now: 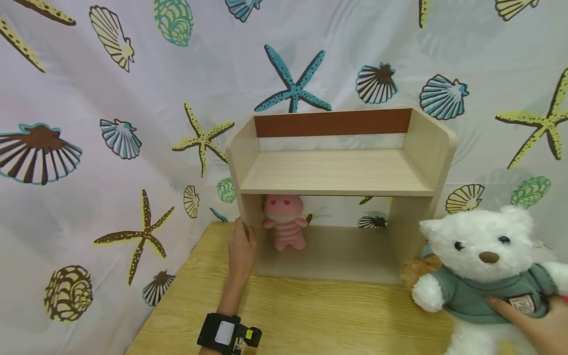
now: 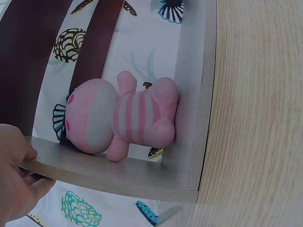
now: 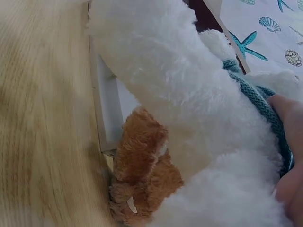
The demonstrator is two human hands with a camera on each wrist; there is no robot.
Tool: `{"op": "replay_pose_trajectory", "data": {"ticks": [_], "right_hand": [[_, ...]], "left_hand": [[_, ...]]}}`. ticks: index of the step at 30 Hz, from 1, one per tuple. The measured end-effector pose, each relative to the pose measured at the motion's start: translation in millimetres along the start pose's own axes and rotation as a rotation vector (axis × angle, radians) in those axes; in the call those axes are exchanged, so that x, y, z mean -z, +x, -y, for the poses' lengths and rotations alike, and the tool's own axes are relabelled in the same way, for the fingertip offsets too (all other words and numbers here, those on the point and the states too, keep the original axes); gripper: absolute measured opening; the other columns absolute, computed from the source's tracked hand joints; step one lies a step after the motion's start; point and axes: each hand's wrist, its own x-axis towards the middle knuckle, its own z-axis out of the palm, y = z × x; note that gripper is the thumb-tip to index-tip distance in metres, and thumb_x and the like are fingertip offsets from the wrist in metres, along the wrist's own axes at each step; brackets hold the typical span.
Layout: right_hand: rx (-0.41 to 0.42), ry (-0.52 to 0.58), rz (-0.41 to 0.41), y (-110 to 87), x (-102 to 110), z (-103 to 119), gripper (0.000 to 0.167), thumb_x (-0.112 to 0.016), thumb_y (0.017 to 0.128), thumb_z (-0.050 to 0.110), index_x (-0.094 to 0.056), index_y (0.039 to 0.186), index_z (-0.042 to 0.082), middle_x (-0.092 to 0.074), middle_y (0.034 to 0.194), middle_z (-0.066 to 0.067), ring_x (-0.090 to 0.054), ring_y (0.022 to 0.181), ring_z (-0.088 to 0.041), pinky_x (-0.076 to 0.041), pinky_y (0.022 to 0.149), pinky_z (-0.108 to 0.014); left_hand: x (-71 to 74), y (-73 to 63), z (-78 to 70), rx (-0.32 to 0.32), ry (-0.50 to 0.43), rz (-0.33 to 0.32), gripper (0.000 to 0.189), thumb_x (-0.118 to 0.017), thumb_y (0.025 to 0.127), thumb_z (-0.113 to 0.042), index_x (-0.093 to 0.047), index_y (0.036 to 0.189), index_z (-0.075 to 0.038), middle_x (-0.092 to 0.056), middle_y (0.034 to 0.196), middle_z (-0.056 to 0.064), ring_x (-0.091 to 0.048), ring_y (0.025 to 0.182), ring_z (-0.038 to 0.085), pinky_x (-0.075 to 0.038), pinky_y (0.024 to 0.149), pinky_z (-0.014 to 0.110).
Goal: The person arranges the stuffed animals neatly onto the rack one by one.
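Note:
A white teddy bear (image 1: 483, 246) in a green sweater is up at the right, held round its body by my right hand (image 1: 539, 320). In the right wrist view its white fur (image 3: 189, 109) fills much of the picture, and only part of that hand shows. My left hand (image 1: 242, 249) grips the left side panel of a small two-tier wooden shelf (image 1: 337, 170). The left wrist view shows the thumb on the panel's inner side and fingers outside. On the lower tier a pink striped plush doll (image 1: 288, 229) sits against the left panel.
The shelf stands on a wood-grain table (image 1: 319, 315) before a sea-patterned curtain (image 1: 151, 64). Beside the shelf's right end lies a brown plush toy (image 3: 142, 161), partly hidden behind the bear. A bit of something blue shows behind it.

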Motion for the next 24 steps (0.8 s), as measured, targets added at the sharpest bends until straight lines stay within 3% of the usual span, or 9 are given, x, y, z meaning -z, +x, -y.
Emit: {"op": "replay_pose_trajectory", "data": {"ticks": [3, 16, 24], "right_hand": [[-0.010, -0.058, 0.038, 1.3, -3.8, 0.0, 0.098, -0.067, 0.088, 0.044, -0.019, 0.145, -0.020, -0.032, 0.132, -0.046, -0.040, 0.118, -0.059, -0.036, 0.099, -0.063], [-0.006, -0.109, 0.125, -5.9, -9.6, 4.7, 0.103, -0.067, 0.087, 0.050, -0.018, 0.141, -0.022, -0.033, 0.128, -0.045, -0.042, 0.116, -0.061, -0.039, 0.095, -0.064], [0.271, -0.027, 0.093, -7.2, -17.2, 0.5, 0.088, -0.076, 0.084, 0.046, -0.036, 0.131, -0.015, -0.052, 0.114, -0.042, -0.056, 0.096, -0.053, -0.046, 0.078, -0.058]], "left_hand": [[-0.1, 0.0, -0.3, -0.001, 0.000, 0.000, 0.021, -0.058, 0.098, 0.000, -0.051, 0.116, 0.008, -0.065, 0.098, 0.034, -0.067, 0.087, 0.047, -0.054, 0.067, 0.055], [1.2, 2.2, -1.5, -0.011, -0.017, 0.002, 0.019, -0.058, 0.098, 0.002, -0.050, 0.114, 0.008, -0.064, 0.097, 0.034, -0.067, 0.086, 0.046, -0.054, 0.066, 0.054], [0.1, -0.1, -1.1, -0.009, -0.025, 0.005, 0.020, -0.058, 0.097, 0.003, -0.051, 0.115, 0.008, -0.065, 0.097, 0.034, -0.067, 0.086, 0.046, -0.054, 0.065, 0.054]]}}
